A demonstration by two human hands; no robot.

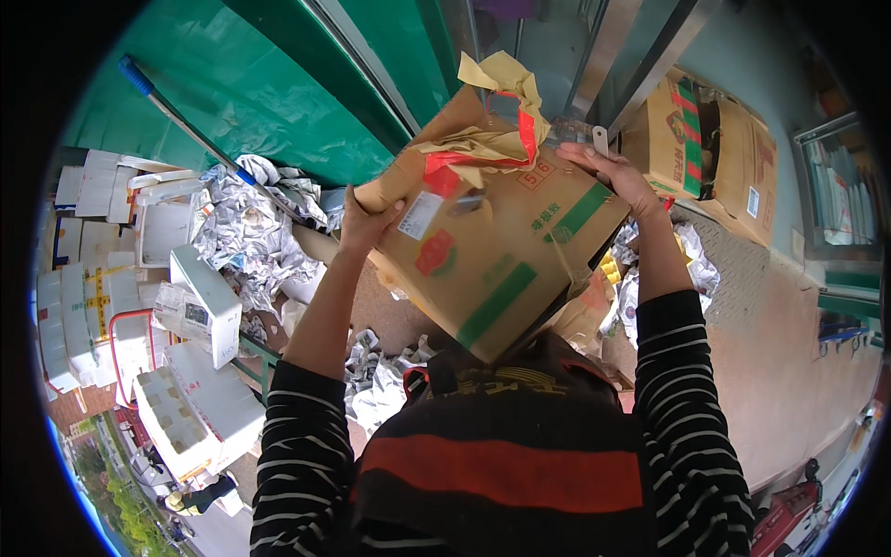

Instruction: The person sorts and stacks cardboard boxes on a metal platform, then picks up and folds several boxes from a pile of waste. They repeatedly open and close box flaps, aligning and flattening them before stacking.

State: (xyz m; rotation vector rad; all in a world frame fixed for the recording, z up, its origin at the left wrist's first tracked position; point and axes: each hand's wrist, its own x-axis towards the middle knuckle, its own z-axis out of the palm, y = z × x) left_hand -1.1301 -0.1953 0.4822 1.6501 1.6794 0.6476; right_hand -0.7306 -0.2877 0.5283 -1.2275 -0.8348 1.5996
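A large brown cardboard box (464, 269) with green stripes and red print is tilted up in front of my body. At its left edge, my left hand (369, 221) grips the cardboard near a raised flap, thumb over a white label. My right hand (613, 176) holds the far right corner, fingers laid over the edge. Torn brown tape with red strips (492, 139) sticks up from the far side of the box. The inside of the box is hidden from me.
Crumpled newspaper (246, 227) is heaped to the left, with more (380, 371) below the box. White foam boxes (200, 408) are stacked at far left. A blue-handled pole (176, 116) leans there. Another cardboard box (705, 153) stands at the right.
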